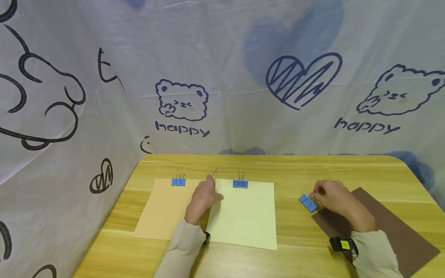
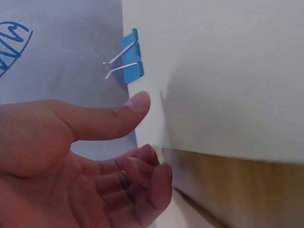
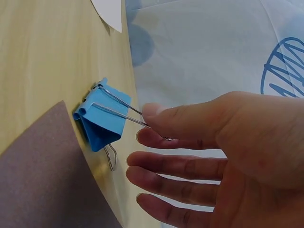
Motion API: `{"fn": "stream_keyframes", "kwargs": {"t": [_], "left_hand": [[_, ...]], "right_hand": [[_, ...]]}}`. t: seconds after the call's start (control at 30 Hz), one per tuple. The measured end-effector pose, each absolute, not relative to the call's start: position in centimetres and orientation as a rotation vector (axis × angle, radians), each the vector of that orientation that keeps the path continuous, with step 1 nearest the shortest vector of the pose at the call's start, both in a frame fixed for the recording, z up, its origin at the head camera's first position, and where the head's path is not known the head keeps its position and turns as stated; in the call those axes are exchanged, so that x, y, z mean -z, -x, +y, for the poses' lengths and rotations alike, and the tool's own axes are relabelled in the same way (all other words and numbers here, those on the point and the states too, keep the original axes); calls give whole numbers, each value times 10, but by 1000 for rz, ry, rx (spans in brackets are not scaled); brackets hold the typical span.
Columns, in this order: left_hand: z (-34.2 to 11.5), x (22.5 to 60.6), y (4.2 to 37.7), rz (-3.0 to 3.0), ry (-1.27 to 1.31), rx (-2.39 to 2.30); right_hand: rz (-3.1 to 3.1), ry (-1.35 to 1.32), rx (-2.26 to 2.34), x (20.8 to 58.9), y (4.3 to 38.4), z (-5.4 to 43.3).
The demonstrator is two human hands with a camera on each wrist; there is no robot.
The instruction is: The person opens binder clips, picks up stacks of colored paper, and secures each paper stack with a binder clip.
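My right hand [image 1: 333, 197] pinches a wire handle of a blue binder clip [image 1: 308, 202] between thumb and forefinger. In the right wrist view that binder clip [image 3: 104, 114] shows beside a corner of the brown sheet [image 3: 47, 175], its other wire loop hanging on the far side. My left hand [image 1: 203, 197] lies at the upper left corner of a pale yellow sheet [image 1: 243, 216], fingers loosely bent and thumb apart. A second blue binder clip [image 1: 240, 184] grips that sheet's top edge, close to the left thumb [image 2: 137, 105] in the left wrist view.
Left of the yellow sheet lies an orange sheet [image 1: 163, 212] with a blue binder clip [image 1: 178, 182] on its top edge. The brown sheet [image 1: 393, 227] lies slanted under my right forearm. Behind the wooden table [image 1: 292, 166] hangs a printed cloth [image 1: 240, 127].
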State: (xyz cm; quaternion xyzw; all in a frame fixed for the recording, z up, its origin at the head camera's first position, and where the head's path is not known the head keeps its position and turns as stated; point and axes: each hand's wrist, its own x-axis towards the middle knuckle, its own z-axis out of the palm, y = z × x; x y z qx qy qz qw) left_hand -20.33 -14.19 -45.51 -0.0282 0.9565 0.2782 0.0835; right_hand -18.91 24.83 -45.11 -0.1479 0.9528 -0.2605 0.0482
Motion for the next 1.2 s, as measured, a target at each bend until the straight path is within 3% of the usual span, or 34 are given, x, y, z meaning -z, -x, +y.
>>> {"fn": "stream_keyframes", "kwargs": {"t": [0.47,0.9,1.2], "left_hand": [[-121,439,189,2886,-208,-786],[-57,431,187,2769,-438,-896],[-5,439,179,2703,-584,-818]], "right_hand": [[2854,386,848,436,177,268],[2874,326,890,409,167,312],[2930,107,915,403,161,345]]}}
